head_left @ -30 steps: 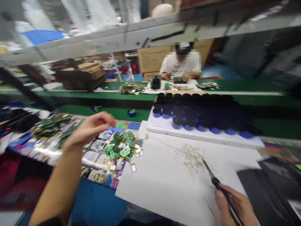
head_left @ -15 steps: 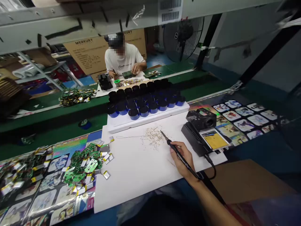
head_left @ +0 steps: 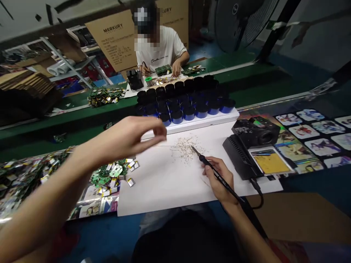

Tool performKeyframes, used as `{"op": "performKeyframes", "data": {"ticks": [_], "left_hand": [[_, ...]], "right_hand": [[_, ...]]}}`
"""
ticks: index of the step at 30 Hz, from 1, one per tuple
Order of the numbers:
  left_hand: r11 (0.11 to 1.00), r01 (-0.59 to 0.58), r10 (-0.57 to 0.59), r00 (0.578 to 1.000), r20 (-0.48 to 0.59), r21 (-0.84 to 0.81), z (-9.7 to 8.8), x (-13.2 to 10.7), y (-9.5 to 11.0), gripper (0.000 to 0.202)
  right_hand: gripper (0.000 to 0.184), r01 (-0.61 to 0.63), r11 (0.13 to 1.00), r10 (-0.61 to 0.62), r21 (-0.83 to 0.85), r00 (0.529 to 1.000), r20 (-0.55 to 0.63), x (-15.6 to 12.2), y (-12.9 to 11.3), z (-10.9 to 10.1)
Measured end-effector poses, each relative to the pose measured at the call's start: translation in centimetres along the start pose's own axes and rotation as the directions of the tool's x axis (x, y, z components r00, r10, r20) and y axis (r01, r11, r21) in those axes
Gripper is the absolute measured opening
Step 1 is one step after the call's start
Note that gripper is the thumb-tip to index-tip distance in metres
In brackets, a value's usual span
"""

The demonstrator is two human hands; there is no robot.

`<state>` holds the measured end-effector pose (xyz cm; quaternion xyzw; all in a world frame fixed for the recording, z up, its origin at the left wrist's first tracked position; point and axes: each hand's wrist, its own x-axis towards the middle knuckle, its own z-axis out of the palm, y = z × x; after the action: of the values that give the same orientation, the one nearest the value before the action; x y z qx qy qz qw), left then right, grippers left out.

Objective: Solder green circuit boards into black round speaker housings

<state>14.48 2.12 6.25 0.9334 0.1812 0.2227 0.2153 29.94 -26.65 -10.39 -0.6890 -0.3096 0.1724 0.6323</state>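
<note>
My left hand [head_left: 128, 138] is raised over the left part of a white sheet [head_left: 164, 186], with thumb and fingertips pinched together; what they pinch is too small to make out. A thin wire [head_left: 175, 147] lies on the sheet just past the fingertips. My right hand [head_left: 219, 179] rests on the sheet and grips a black soldering iron [head_left: 208, 166] like a pen. The iron's tip points at a scatter of small metal scraps [head_left: 186, 148].
A black soldering station [head_left: 255, 146] sits right of the sheet, and a white tray [head_left: 192, 124] of black-and-blue cylinders behind it. Green circuit boards and small cells [head_left: 112, 175] are heaped to the left. A person in a white shirt [head_left: 161, 47] works opposite.
The view has tilted down and nearer to the bench. My left hand, out of sight half a second ago, has come back in, pinched above the sheet. My right hand keeps hold of the iron.
</note>
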Motion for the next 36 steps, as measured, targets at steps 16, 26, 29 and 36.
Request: {"op": "performKeyframes", "data": {"ticks": [16, 26, 29, 36], "left_hand": [[0.994, 0.109, -0.108, 0.953, -0.282, -0.014, 9.8, 2.6, -6.7, 0.023], [0.945, 0.054, -0.07, 0.997, -0.038, -0.322, 5.6, -3.5, -4.9, 0.032], [0.901, 0.078, 0.033, 0.968, 0.247, -0.427, 5.6, -6.9, -3.6, 0.039], [0.903, 0.073, 0.111, 0.913, 0.394, -0.424, 5.9, -10.0, -2.7, 0.06]], "right_hand": [[0.027, -0.03, 0.991, 0.033, -0.127, 0.999, 0.026, 0.2, 0.6, 0.3], [0.032, -0.024, 0.993, 0.019, -0.114, 0.999, -0.049, 0.2, 0.7, 0.1], [0.037, 0.028, 0.989, -0.044, -0.143, 0.993, -0.109, 0.3, 0.5, 0.1], [0.057, -0.048, 0.959, -0.026, -0.279, 0.967, -0.255, 0.5, 1.1, -0.1]]}}
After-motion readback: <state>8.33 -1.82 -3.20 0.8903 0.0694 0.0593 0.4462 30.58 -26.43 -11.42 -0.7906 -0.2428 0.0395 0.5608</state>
